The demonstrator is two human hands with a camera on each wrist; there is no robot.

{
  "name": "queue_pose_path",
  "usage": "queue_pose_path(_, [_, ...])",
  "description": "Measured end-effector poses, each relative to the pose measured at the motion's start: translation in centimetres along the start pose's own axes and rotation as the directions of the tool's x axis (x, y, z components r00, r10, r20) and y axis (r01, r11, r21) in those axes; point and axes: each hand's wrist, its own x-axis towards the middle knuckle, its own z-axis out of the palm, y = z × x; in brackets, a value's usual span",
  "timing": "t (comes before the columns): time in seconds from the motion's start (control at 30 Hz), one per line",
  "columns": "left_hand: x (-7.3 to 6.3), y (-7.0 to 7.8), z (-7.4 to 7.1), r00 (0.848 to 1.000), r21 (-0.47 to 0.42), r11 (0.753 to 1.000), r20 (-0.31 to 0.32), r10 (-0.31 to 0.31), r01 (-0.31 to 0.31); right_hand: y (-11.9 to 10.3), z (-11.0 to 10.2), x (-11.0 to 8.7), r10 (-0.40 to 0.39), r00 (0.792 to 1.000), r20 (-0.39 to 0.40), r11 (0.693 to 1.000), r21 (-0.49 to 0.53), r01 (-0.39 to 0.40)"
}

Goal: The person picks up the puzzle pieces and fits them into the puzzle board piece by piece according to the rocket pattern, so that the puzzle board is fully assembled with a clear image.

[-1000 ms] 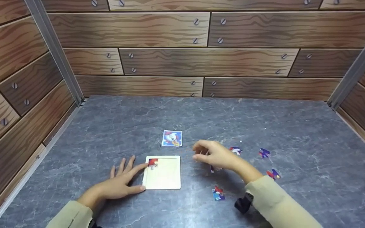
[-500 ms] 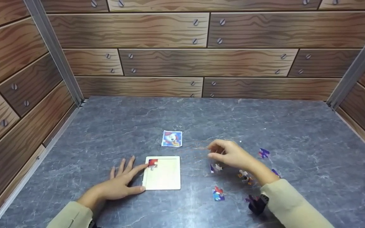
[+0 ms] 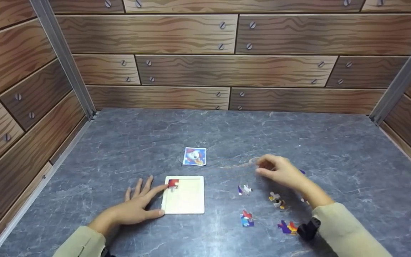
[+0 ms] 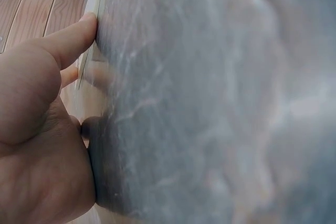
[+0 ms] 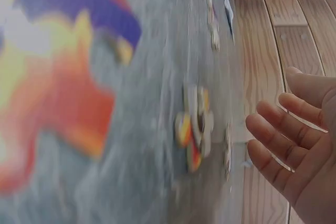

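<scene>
My left hand (image 3: 134, 208) rests on the table with its fingers spread. Its index finger and thumb touch the left edge of a cream puzzle tray (image 3: 186, 200). One red puzzle piece (image 3: 173, 183) lies in the tray's upper left corner. Above the table on the right hovers my right hand (image 3: 282, 172), fingers loosely bent; the right wrist view shows nothing held in them. Near it lie a white and purple piece (image 3: 245, 189), a white, black and orange piece (image 3: 277, 200), a red and blue piece (image 3: 247, 218) and a purple and orange piece (image 3: 287, 227).
Behind the tray lies a square picture card (image 3: 194, 156) with a cartoon figure on blue. Other puzzle pieces are partly hidden by the right hand and forearm. Wood-patterned walls (image 3: 184, 69) enclose the grey marbled table (image 3: 148, 135).
My right hand has moved rightward over the scattered pieces, uncovering some and covering others. The left hand stays at the tray's edge, and the tray has not moved.
</scene>
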Motion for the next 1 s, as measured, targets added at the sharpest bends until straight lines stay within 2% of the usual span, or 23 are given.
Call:
queue_pose_path(0.23, [0.0,0.0,0.0,1.000,0.001,1.000,0.002,-0.002,0.002,2.0,-0.6,-0.3,0.098,0.995,-0.022,0.995,-0.003,-0.098])
queue_pose_path(0.53, [-0.1,0.1,0.0,1.000,0.000,1.000,-0.001,0.015,-0.015,3.5,-1.5,-0.4,0.159,0.986,-0.041,0.985,-0.060,-0.161])
queue_pose_path(0.73, [-0.2,0.1,0.1,0.999,-0.001,0.999,-0.005,0.032,-0.032,4.0,-1.7,-0.3,0.162,0.987,-0.015,0.984,-0.067,-0.162])
queue_pose_path(1.0, [-0.1,0.0,0.0,1.000,-0.015,1.000,-0.002,0.020,-0.020,3.9,-1.5,0.1,0.116,0.993,0.038,0.986,-0.126,-0.110])
